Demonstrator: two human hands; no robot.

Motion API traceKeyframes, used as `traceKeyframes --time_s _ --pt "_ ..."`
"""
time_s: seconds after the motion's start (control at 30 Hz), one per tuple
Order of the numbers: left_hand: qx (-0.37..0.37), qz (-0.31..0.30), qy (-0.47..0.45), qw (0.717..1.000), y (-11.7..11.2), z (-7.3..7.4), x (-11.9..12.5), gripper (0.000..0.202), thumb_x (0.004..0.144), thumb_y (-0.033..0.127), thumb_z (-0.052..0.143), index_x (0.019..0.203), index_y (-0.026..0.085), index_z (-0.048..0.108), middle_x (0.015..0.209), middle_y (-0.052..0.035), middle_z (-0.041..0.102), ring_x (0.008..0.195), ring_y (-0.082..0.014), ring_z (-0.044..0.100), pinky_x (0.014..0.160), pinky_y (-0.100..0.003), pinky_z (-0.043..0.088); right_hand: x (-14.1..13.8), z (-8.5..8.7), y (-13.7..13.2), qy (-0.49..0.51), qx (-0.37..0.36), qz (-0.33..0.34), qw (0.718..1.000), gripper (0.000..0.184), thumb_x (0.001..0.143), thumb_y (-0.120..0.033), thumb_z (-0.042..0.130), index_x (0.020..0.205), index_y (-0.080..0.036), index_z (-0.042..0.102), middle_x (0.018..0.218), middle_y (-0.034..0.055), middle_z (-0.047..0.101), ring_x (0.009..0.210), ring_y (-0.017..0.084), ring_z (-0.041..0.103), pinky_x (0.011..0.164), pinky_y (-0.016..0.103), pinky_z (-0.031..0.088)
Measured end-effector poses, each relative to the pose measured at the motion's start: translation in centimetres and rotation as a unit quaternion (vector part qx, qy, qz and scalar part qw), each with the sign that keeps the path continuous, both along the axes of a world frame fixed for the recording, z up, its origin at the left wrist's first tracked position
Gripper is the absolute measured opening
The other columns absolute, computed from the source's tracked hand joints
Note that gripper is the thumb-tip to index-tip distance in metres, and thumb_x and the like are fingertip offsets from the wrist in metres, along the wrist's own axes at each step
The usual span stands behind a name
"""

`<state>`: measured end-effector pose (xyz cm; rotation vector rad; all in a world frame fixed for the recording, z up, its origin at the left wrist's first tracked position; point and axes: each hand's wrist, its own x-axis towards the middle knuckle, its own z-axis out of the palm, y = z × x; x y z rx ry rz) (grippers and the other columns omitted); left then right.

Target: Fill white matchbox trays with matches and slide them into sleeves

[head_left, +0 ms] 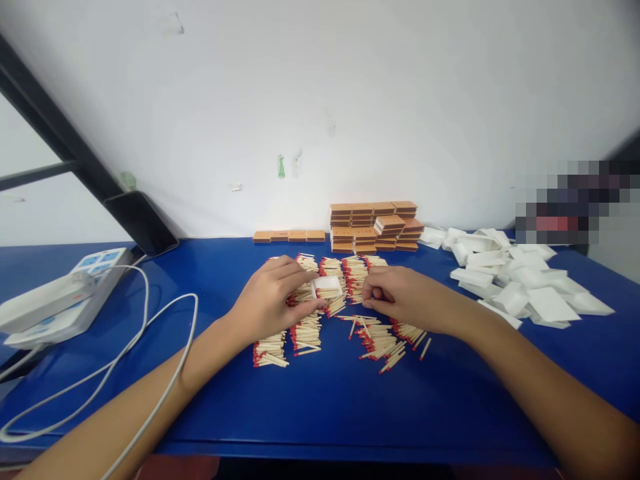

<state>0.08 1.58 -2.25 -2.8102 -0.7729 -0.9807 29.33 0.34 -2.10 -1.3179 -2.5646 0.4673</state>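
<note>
Several small piles of red-tipped matches lie spread on the blue table. My left hand rests over the piles and pinches a small white inner tray between thumb and fingers. My right hand lies just right of the tray with its fingers curled over a bunch of matches; what it grips is partly hidden. More loose matches lie below that hand.
Stacked orange matchbox sleeves stand against the wall, with a low row of them to their left. A heap of white trays sits at the right. A white power strip, its cables and a black tablet occupy the left.
</note>
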Motion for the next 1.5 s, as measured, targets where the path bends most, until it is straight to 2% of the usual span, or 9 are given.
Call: traceKeyframes --time_s 0.4,0.57,0.77,0.93,1.0,1.1,1.3,1.5 --pt "-0.003 0.004 0.003 1.000 0.1 0.0 0.0 0.039 0.096 0.046 0.071 0.117 0.014 0.072 0.091 -0.0082 0.073 0.089 -0.0230 0.064 0.081 -0.040 0.052 0.4 -0.3 0.1 -0.005 0.013 -0.004 1.000 0.013 0.094 -0.018 0.060 0.081 -0.021 0.061 0.080 0.0008 0.065 0.072 0.016 0.054 0.066 0.028 0.038" --pt "0.001 0.002 0.000 1.000 0.2 0.0 0.0 0.039 0.096 0.047 0.071 0.117 0.013 0.072 0.091 -0.0080 0.073 0.089 -0.0231 0.064 0.081 -0.041 0.052 0.5 -0.4 0.2 -0.009 0.019 -0.014 1.000 0.007 0.094 -0.020 0.062 0.087 -0.021 0.063 0.082 0.0008 0.065 0.074 0.016 0.055 0.066 0.029 0.038" --pt "-0.003 0.003 0.001 1.000 0.1 0.0 0.0 0.039 0.097 0.047 0.070 0.117 0.014 0.071 0.091 -0.0081 0.073 0.090 -0.0232 0.064 0.082 -0.041 0.052 0.6 -0.7 0.2 -0.021 0.009 -0.009 1.000 0.013 0.095 -0.019 0.058 0.083 -0.021 0.061 0.082 0.0015 0.065 0.072 0.016 0.055 0.066 0.029 0.038" --pt "-0.001 0.002 0.007 1.000 0.2 0.0 -0.1 0.039 0.097 0.046 0.069 0.119 0.014 0.071 0.092 -0.0087 0.073 0.092 -0.0239 0.065 0.084 -0.041 0.052 0.7 0.2 -0.1 0.005 0.000 -0.004 1.000 0.017 0.101 -0.026 0.055 0.085 -0.021 0.060 0.082 0.0025 0.066 0.074 0.017 0.056 0.066 0.029 0.040" --pt "0.001 0.002 0.006 1.000 0.1 -0.1 -0.1 0.039 0.097 0.046 0.070 0.119 0.014 0.071 0.093 -0.0088 0.073 0.092 -0.0241 0.065 0.084 -0.042 0.053 0.6 0.8 -0.4 0.024 0.027 -0.014 0.999 0.019 0.103 -0.028 0.053 0.087 -0.022 0.059 0.084 0.0028 0.065 0.075 0.017 0.057 0.066 0.029 0.041" --pt "-0.001 -0.003 0.006 1.000 -0.2 -0.1 0.2 0.038 0.097 0.045 0.071 0.118 0.013 0.071 0.093 -0.0086 0.073 0.090 -0.0238 0.065 0.083 -0.041 0.053 -0.1 1.3 -1.0 0.039 0.106 -0.030 0.993 0.016 0.105 -0.026 0.050 0.092 -0.021 0.058 0.090 0.0038 0.063 0.076 0.017 0.058 0.068 0.030 0.042" --pt "0.001 -0.015 0.002 1.000 -0.9 0.0 0.9 0.035 0.096 0.042 0.071 0.117 0.013 0.072 0.095 -0.0101 0.074 0.090 -0.0243 0.065 0.084 -0.042 0.054 -2.4 0.4 -1.9 0.003 0.223 -0.002 0.975 0.016 0.106 -0.023 0.048 0.094 -0.019 0.058 0.093 0.0055 0.064 0.073 0.017 0.061 0.065 0.029 0.043" --pt "-0.003 -0.027 -0.006 1.000 -1.1 0.1 1.3 0.035 0.096 0.042 0.071 0.115 0.013 0.071 0.093 -0.0097 0.074 0.090 -0.0245 0.066 0.082 -0.041 0.055 -3.3 0.2 -2.3 -0.021 0.248 0.003 0.969 0.021 0.108 -0.027 0.045 0.095 -0.019 0.060 0.094 0.0081 0.066 0.079 0.019 0.064 0.066 0.029 0.044"
